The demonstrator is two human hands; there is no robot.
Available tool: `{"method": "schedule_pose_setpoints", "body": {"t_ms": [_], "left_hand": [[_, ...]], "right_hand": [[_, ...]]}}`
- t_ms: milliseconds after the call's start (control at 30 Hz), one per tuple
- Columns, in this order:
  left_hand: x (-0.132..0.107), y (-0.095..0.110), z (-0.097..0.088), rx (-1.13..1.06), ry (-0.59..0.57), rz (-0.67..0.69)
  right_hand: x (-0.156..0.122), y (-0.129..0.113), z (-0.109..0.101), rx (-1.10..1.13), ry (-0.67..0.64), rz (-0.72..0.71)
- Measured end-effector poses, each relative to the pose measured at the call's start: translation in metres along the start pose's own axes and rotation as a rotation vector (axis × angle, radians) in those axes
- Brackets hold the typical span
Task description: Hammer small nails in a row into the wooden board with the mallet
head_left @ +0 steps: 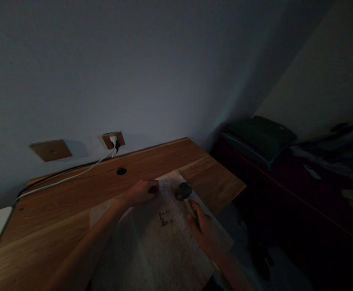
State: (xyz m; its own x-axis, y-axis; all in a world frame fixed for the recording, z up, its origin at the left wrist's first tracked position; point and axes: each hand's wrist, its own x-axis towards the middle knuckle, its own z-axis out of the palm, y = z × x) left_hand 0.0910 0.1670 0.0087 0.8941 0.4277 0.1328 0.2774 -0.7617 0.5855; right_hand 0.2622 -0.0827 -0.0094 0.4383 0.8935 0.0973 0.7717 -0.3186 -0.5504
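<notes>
My right hand (205, 230) is wrapped round the pale handle of a mallet (183, 191) with a dark, rounded head. The head is over the far right part of a pale board (146, 254) that lies on the desk. Near the board's far edge, my left hand (142, 191) has its fingers curled together; whatever they may hold is too dark and small to make out. Between the two hands, a few small metal pieces (164, 218), which look like nails or screws, lie on the board.
The wooden desk (55, 218) stands against a wall with a plugged socket (113, 140) and a second plate (51, 150). A white cable (73, 177) runs along its back, near a cable hole (121, 171). To the right, a dark green pillow (261, 135) rests on a bed.
</notes>
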Motion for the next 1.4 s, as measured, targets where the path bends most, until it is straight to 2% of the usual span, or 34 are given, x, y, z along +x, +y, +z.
{"method": "schedule_pose_setpoints", "body": {"t_ms": [233,400,567,733,967,1067,1200,1400], "left_hand": [[0.000,-0.016,0.009,-0.238,0.050,-0.035],[-0.001,-0.021,0.010,-0.264,0.067,-0.053],[-0.002,-0.025,0.012,-0.321,0.059,-0.033],[-0.002,-0.026,0.012,-0.329,0.074,0.009],[-0.002,-0.021,0.008,-0.309,0.047,0.027],[-0.003,-0.019,0.005,-0.303,0.030,-0.009],[-0.004,0.000,-0.003,-0.129,0.015,-0.062],[-0.010,0.049,-0.010,-0.141,-0.213,0.056]], "right_hand": [[0.003,-0.007,-0.005,0.047,-0.009,-0.016],[0.015,-0.033,-0.011,0.079,-0.053,-0.070],[0.027,-0.051,0.001,0.122,-0.081,-0.147],[0.026,-0.053,0.011,0.101,-0.104,-0.168],[0.021,-0.052,0.011,0.096,-0.121,-0.165],[0.015,-0.041,0.013,0.145,-0.057,-0.167],[0.002,-0.019,0.018,0.168,-0.007,-0.167],[-0.005,-0.007,0.019,0.139,0.036,-0.151]]}}
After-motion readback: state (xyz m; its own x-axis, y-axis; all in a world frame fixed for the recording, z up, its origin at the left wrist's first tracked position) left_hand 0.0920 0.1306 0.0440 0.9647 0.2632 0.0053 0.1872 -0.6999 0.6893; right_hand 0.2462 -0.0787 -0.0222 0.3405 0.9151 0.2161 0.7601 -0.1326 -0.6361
